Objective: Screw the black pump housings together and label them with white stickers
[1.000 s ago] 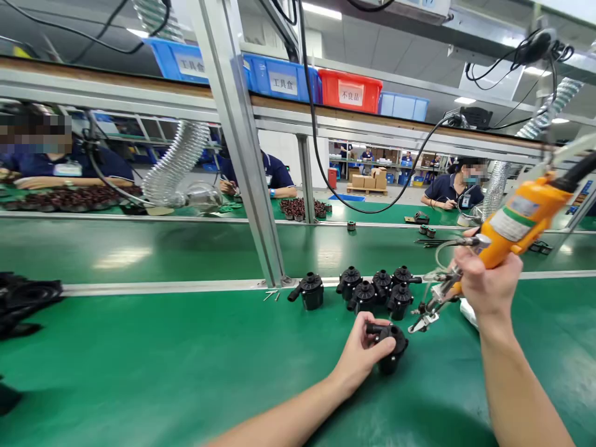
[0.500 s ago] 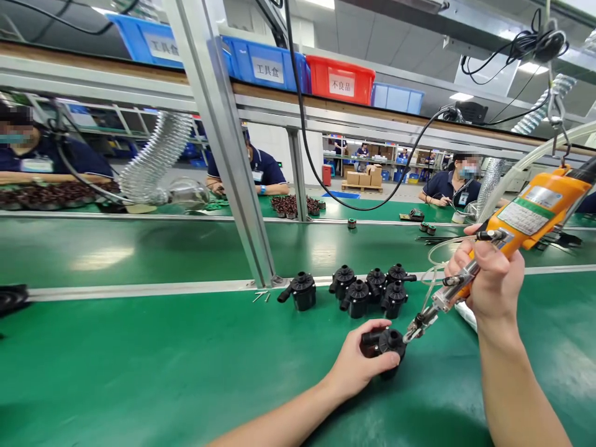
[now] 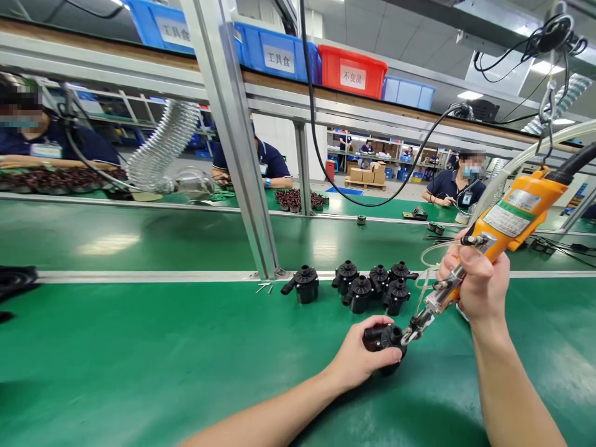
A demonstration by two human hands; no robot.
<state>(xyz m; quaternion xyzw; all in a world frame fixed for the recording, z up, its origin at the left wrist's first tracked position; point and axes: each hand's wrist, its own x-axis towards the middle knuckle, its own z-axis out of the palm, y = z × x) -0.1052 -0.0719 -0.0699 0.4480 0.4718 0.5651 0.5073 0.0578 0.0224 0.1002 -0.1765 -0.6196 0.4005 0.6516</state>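
My left hand [image 3: 361,355] is wrapped round a small black pump housing [image 3: 393,336] on the green bench, thumb in front and fingers behind it. An orange electric screwdriver [image 3: 516,211] is gripped in my right hand [image 3: 482,279], tilted down to the left. Its metal tip lies at the right side of the housing's top; whether it sits on a screw is too small to tell. Behind my left hand stands a cluster of several similar black pumps [image 3: 361,294]. Another pump [image 3: 306,284] stands apart to their left, with a few small screws [image 3: 264,288] lying beside it.
A metal upright [image 3: 233,143] rises from the bench's back rail. Blue bins [image 3: 278,54] and a red bin [image 3: 352,71] sit on the shelf above. A black cable [image 3: 321,161] hangs in a loop. Several people work across the bench, one person [image 3: 454,186] at the right.
The screwdriver body and my right hand have shifted slightly left, the tip staying by the pump housing. My left hand keeps its grip. The camera view has shifted a little.
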